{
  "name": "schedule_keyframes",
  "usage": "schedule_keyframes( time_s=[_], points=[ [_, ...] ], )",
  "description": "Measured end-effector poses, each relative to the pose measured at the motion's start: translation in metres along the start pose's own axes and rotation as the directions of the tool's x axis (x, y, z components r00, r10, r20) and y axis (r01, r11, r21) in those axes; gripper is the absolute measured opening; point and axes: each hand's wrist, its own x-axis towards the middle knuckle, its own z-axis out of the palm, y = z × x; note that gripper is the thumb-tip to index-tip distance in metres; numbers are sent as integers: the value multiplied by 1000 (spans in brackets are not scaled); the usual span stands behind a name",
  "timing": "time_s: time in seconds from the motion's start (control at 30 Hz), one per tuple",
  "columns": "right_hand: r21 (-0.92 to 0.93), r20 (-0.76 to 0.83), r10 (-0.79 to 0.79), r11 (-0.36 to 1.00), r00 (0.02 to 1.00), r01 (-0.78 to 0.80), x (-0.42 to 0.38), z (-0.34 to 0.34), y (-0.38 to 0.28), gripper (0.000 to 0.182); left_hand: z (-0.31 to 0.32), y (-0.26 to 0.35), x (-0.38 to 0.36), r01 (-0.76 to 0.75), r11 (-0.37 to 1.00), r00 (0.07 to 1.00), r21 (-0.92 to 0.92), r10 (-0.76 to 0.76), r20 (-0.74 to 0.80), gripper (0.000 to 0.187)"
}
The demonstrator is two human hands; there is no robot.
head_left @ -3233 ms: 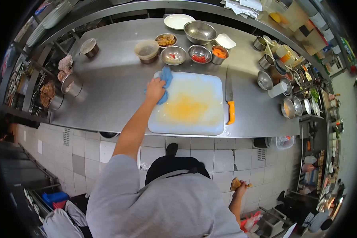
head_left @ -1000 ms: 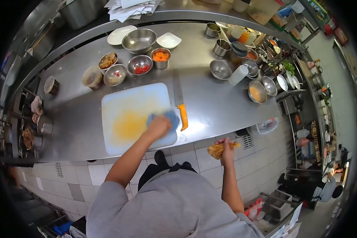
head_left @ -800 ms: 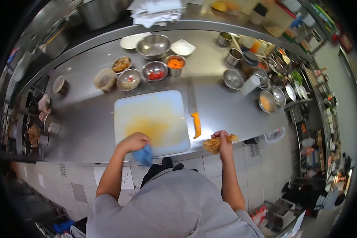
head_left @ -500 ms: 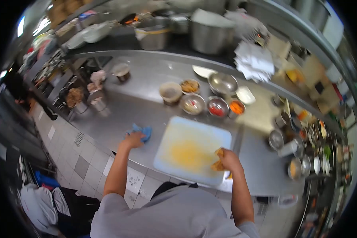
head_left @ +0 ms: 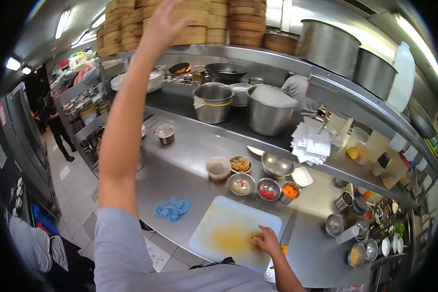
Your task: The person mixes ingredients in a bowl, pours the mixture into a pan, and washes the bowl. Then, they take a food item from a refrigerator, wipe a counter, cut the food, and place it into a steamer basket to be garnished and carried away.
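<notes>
My left hand (head_left: 166, 24) is raised high, fingers apart and holding nothing visible, in front of stacked bamboo steamers (head_left: 192, 35) on the top shelf. Low on the right, my right hand (head_left: 268, 240) closes its thumb and fingers around an orange-brown piece of food (head_left: 256, 237), over the white cutting board (head_left: 218, 210). A yellow-orange stain (head_left: 231, 241) covers the board's middle. Along the board's right edge lies a knife (head_left: 289, 228), its yellow handle partly behind my right wrist. The crumpled blue cloth (head_left: 173, 209) rests on the steel counter left of the board.
Behind the board stand several bowls, including carrot-coloured pieces (head_left: 290, 190) and red pieces (head_left: 268, 190). Large pots (head_left: 272, 114) occupy the middle shelf, above hanging paper slips (head_left: 310, 143). A person (head_left: 53, 121) stands in the left aisle; another's clothing (head_left: 31, 243) shows lower left.
My left hand has left the blue cloth and risen to the bamboo steamers. My right hand stays at the board with the food. The view has tilted upward, revealing the top shelf.
</notes>
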Motion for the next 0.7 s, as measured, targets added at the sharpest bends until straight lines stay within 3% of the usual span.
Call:
schedule_keyframes(
  time_s=[0.07,0.17,0.2,0.23,0.3,0.4,0.5,0.53,0.63,0.7],
  points=[
    [71,-83,7,997,997,-1,-12,-10,9,58,26,-16,42,-1,998,975,68,16,-221,45],
    [246,-158,110,967,981,-69,-32,-24,24,50,22,8,98,337,936,935,103,-345,83,54],
    [311,-162,152,945,975,-96,-39,-27,33,46,52,-42,99,197,929,978,312,-210,7,64],
    [382,-165,209,915,964,-133,-48,-29,43,44,58,-40,100,321,883,928,341,-366,75,67],
    [519,-149,318,831,936,-200,-66,-29,66,38,64,-38,102,527,733,741,430,-644,190,74],
    [530,-194,401,811,895,-248,-95,-34,93,31,68,-51,99,667,701,583,252,-702,409,79],
    [648,-189,488,714,852,-265,-113,-29,124,27,66,-54,88,461,847,819,264,-521,242,81],
    [627,-192,488,728,851,-276,-117,-33,127,24,71,-51,80,345,884,927,315,-374,34,68],
    [673,-182,464,702,867,-234,-113,-42,133,24,42,-14,78,43,920,995,389,-4,-100,60],
    [664,-197,432,719,880,-204,-103,-46,132,24,18,26,76,-56,932,982,357,116,-150,52]
  ],
)
